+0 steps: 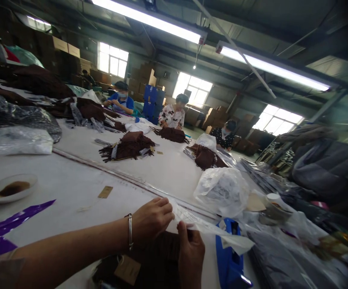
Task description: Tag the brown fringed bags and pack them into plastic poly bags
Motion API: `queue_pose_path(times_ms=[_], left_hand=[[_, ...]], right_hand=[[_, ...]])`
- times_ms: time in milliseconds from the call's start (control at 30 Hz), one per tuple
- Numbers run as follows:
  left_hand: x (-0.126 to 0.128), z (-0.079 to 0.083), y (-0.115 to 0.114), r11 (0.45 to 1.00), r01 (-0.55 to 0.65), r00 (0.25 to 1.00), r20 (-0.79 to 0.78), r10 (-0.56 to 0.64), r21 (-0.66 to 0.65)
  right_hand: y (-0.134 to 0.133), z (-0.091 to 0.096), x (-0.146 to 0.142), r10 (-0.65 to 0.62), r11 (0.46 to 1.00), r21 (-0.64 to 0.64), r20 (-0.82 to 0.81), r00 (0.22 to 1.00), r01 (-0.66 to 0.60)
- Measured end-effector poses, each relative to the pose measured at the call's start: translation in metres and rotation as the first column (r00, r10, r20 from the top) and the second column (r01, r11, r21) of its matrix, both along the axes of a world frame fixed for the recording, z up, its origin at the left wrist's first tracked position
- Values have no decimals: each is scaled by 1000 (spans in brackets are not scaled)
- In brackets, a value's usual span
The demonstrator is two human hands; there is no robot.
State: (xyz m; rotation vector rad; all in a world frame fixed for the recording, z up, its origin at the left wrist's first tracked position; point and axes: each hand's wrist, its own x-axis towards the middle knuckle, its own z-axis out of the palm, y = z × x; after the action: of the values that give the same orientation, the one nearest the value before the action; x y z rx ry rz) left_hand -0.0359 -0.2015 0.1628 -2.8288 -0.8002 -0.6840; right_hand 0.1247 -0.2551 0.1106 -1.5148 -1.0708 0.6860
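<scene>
My left hand point(152, 220), with a metal bangle point(130, 230) on the wrist, pinches one end of a clear plastic sleeve point(210, 226). My right hand point(191, 257) grips the sleeve's lower edge a little further right. Beneath both hands lies a dark brown fringed textile piece point(158, 253) with a kraft paper tag point(127, 269) on it. A blue plastic holder point(228, 261) stands just right of my right hand, partly under the sleeve.
A long white work table point(71, 180) carries brown fringed bundles point(128, 146), a plastic bag point(222, 190), a shallow white dish point(9, 188) and purple film point(11, 226). Several co-workers point(175, 114) sit at the far end, with cardboard cartons point(140, 78) behind them.
</scene>
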Motion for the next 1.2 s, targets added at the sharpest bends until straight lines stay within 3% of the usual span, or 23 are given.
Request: queue_pose_path(times_ms=[233,433,533,733,900,1067,1200], left_hand=[[1,-4,2,998,42,999,-27,-43,-43],[-1,-5,-1,999,48,996,-81,-47,12],[-2,-4,2,998,35,999,1,-35,-43],[-3,-12,4,977,-55,990,117,81,-207],[-8,-21,1,986,-90,993,60,100,-142],[-13,-23,4,997,-69,997,17,70,-36],[-14,-26,6,996,18,999,42,-14,-91]], right_hand=[[-6,0,4,-16,1000,18,2,1000,16],[-9,-1,2,-29,999,15,-72,997,30],[-8,0,1,-28,1000,-12,-112,993,27],[-9,-10,0,140,989,-20,-199,970,-147],[-10,-5,-3,33,998,-46,-213,976,-44],[-7,2,-6,28,999,-14,-434,900,-39],[-4,-8,-7,-26,1000,-26,-429,903,16]])
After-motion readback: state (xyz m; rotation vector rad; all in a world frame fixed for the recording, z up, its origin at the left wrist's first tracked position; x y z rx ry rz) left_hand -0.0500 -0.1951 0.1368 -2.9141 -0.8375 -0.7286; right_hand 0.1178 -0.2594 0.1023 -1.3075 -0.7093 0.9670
